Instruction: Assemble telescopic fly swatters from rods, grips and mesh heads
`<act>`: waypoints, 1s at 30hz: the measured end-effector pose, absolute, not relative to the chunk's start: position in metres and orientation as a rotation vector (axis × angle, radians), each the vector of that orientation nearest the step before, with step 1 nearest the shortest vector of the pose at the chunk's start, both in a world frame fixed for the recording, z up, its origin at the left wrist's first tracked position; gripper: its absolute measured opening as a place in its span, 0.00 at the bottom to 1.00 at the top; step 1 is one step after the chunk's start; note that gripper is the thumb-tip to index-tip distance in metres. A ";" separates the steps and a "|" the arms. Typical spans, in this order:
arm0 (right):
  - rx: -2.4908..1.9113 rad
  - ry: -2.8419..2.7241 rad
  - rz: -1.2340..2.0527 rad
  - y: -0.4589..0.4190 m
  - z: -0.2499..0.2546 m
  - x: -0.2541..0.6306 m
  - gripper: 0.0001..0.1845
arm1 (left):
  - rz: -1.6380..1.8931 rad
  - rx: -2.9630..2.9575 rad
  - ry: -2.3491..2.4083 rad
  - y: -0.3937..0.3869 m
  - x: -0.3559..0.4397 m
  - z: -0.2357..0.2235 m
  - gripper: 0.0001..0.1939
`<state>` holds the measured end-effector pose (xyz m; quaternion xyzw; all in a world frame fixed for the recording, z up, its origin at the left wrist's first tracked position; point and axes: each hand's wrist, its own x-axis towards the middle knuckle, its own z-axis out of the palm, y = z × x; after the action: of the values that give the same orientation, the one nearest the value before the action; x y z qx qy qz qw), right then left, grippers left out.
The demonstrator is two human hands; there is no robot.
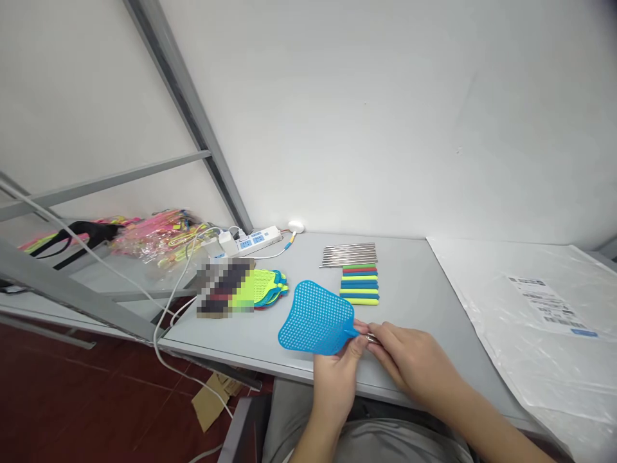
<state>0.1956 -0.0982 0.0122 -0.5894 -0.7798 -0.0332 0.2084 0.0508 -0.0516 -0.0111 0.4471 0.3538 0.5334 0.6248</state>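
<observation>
A blue perforated fly swatter head [315,318] is held above the front of the grey table. My left hand [340,370] grips it from below, near its narrow neck. My right hand [409,354] is closed on a thin metal rod [371,339] that meets the neck; how deep the rod sits in it is hidden by the fingers. Behind my hands lie a row of metal rods [349,254] and a row of coloured handle sleeves [359,284] in yellow, blue, red and green. To the left is a stack of yellow and blue swatter heads [265,287], partly covered by a pixelated patch.
A white power strip [258,240] with plugs and cables stands at the back left. Bagged colourful items [159,235] lie beyond the grey metal frame [186,96]. A white plastic package [544,321] covers the right side. Cardboard [209,402] lies on the red floor.
</observation>
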 end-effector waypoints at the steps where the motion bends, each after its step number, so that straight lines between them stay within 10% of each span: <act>1: -1.624 -2.179 -0.143 -0.098 0.012 0.195 0.13 | 1.224 1.039 0.799 -0.053 0.051 -0.011 0.09; 30: -1.855 -2.127 0.077 -0.115 0.019 0.221 0.17 | 1.496 0.852 0.720 -0.024 0.028 0.023 0.12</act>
<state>0.2214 -0.1148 0.0189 -0.6488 -0.7438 0.0271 0.1583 0.0284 -0.0240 0.0235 0.3667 0.3099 0.6440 0.5956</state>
